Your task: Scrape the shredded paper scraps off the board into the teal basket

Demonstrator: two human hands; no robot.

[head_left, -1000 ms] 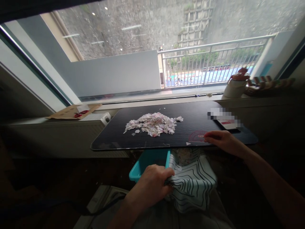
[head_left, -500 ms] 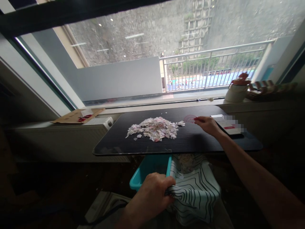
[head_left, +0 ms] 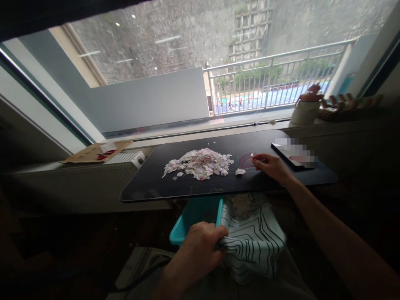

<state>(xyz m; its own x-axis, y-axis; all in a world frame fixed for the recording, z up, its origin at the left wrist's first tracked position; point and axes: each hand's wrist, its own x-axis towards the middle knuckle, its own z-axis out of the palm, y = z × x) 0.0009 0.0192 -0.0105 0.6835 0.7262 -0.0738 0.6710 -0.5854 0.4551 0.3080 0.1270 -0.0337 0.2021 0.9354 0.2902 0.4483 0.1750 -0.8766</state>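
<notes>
Half a second ago the right hand was at the far right of the heap of paper scraps. It has since drawn back a little toward the near edge of the table, and a small clump of scraps now lies apart from the heap, just left of the hand. Its fingers are pinched together on the right rim of a thin pink disc that lies flat on the table; it is see-through and may be a protractor, though I can't be sure from here.

The left hand has not shifted. It is below the table's near edge, fingers clamped on the rim of a striped cloth that sags open like a pouch, with pale scraps inside. A teal bin sits right beside it, under the same edge.

The heap sits mid-table, leaving bare dark surface toward the left corners and along the near edge. Toward the right end, just beyond the right hand, lies a flat dark slab. A white pot stands on the sill past the far right corner.
</notes>
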